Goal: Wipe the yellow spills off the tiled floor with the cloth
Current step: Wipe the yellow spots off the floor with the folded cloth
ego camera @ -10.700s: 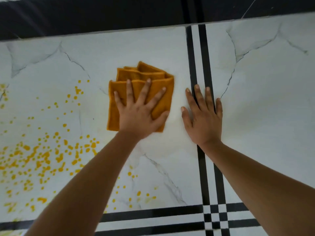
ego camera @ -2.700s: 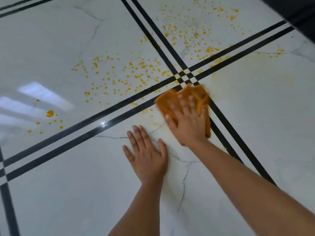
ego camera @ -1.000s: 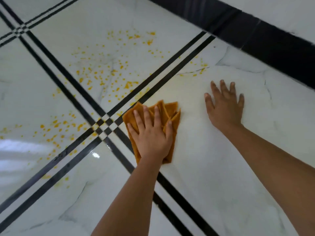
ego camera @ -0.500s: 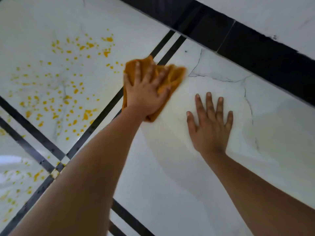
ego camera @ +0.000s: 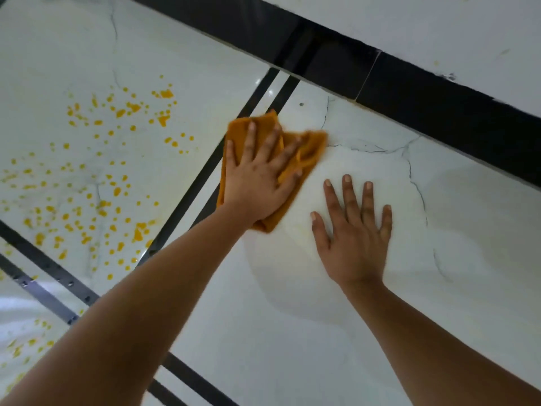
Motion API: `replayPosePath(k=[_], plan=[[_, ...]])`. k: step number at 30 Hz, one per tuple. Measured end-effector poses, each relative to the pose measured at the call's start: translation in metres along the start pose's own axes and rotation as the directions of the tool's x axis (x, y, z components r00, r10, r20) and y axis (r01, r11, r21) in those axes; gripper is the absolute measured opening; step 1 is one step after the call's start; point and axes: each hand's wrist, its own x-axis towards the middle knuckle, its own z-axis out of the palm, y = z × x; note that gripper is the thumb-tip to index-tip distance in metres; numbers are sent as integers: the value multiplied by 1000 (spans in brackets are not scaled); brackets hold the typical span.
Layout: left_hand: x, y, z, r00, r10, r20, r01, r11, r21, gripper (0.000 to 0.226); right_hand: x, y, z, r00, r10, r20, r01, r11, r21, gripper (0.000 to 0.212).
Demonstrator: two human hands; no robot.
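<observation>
An orange cloth (ego camera: 308, 148) lies crumpled on the white marble-look floor tile (ego camera: 292, 332), across a pair of black stripes (ego camera: 202, 177). My left hand (ego camera: 257, 180) presses flat on the cloth with fingers spread, covering most of it. My right hand (ego camera: 354, 238) rests flat and bare on the tile just right of the cloth, fingers apart, apart from the cloth. Yellow spills (ego camera: 96, 186) dot the tile left of the stripes, with a few more at the bottom left (ego camera: 26, 350). The tile around my right hand shows only a faint yellowish smear.
A black skirting band (ego camera: 336, 63) runs diagonally across the top, with a white wall (ego camera: 409, 19) above it. More black stripes (ego camera: 44, 285) cross the floor at lower left. Thin dark veins mark the tile near the skirting.
Over the last second my left hand pushed the cloth along the stripes toward the skirting, then drew it back slightly. My right hand stays planted on the tile.
</observation>
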Motion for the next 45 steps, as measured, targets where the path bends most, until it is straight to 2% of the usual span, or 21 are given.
replayPosePath(k=[2,5,6,9,10,11,12,14,15,19,20,23,25,27,29,32,33,36,38,42,45], plan=[[7,-13,-3,999,32,-6,-32,999,22,58,0,0,0,1000,7,-4,-7,1000,0,58],[35,-14,-12,944,-330,-28,326,940,-106,58,0,0,0,1000,9,-2,-9,1000,4,58],[30,-10,-10,942,-334,-33,329,939,-104,59,0,0,0,1000,5,-1,-5,1000,-3,58],[-11,-5,3,999,19,-26,-19,1000,2,60,1,1,0,1000,2,5,-2,1000,-17,58],[-15,-11,3,998,68,-19,-67,998,16,60,0,1,0,1000,4,2,-4,1000,-16,58],[-7,-18,1,999,15,-35,-14,1000,11,60,1,0,1,1000,4,0,-4,1000,-13,58],[4,-23,-2,987,-149,-53,148,989,-31,60,0,0,1,1000,1,2,-1,1000,-8,58],[15,-16,-7,907,-418,-45,411,904,-120,58,0,2,0,1000,10,-5,-10,1000,-2,58],[7,-11,-5,901,-430,-54,421,898,-124,58,0,1,1,1000,7,-5,-7,1000,-2,58],[-48,-11,3,999,-33,-23,34,999,8,58,1,0,0,1000,2,5,-2,1000,8,59],[-39,-22,1,997,-75,-32,75,997,13,59,1,1,0,1000,2,6,-2,1000,12,58],[-13,-34,-6,868,-495,-44,489,867,-94,61,-1,0,0,1000,2,7,-2,1000,26,58],[-40,-14,1,918,-391,-69,386,919,-73,61,0,1,1,1000,6,3,-6,1000,15,58],[-87,-6,11,997,-78,-15,79,996,34,60,1,0,1,1000,-4,4,4,1000,25,58],[-89,-29,7,999,48,-1,-48,995,85,60,1,1,1,1000,-9,-12,10,999,37,58],[-60,-45,-3,928,-370,-54,369,929,-22,63,-1,2,1,1000,-1,-14,2,998,60,58],[-65,-37,0,904,-423,-58,421,906,-36,64,0,1,1,1000,0,-14,0,998,58,58],[-118,2,16,985,-169,-24,169,985,39,62,1,1,2,1000,-13,4,13,999,36,58],[-132,3,15,995,-97,20,96,994,56,62,1,1,2,1000,-15,7,15,999,38,59],[-108,-5,12,933,-359,-35,358,933,-20,63,0,2,2,1000,-14,2,14,999,42,60],[-113,9,20,899,-432,-66,429,902,-51,66,0,1,0,1000,-18,3,18,1000,23,59]])
